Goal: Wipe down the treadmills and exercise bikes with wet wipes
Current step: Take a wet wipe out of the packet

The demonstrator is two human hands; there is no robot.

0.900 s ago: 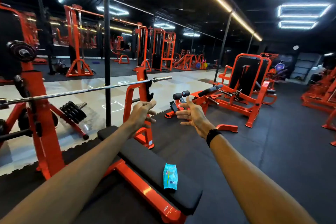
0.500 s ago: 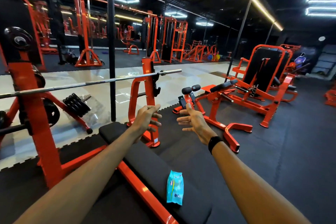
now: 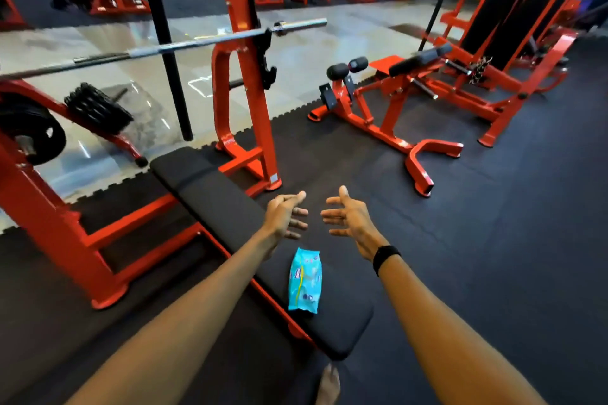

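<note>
At the far left we see a red rack [image 3: 49, 207] carrying black weight plates [image 3: 31, 131], and more plates [image 3: 98, 108] stacked on a peg just beside it. A steel barbell [image 3: 197, 43] lies across the rack's uprights, running to a red post [image 3: 243, 92] that stands on the black floor mat [image 3: 493, 240]. Below the bar a black padded bench [image 3: 214, 197] stretches toward us on its red frame.

Our left hand [image 3: 284, 217] hangs in the air above the bench, thumb raised and fingers loosely curled, holding nothing. The pack of wet wipes [image 3: 304, 279], light blue, lies flat on the near end of the bench, below and between our two hands and touched by neither. A bare foot [image 3: 329, 385] shows on the mat at the bottom edge, just past the bench's near end.

Our right hand [image 3: 350, 217] faces the left one across a small gap, palm turned inward, fingers straight and spread apart, thumb up, holding nothing. A black band [image 3: 386, 256] circles that wrist.

Farther right, well apart from the bench, stands a red sit-up bench [image 3: 394, 102] with two black roller pads [image 3: 347, 67], and behind it a red machine with a tall black back pad [image 3: 513, 16]. Blurred red frames fill the far background.
</note>
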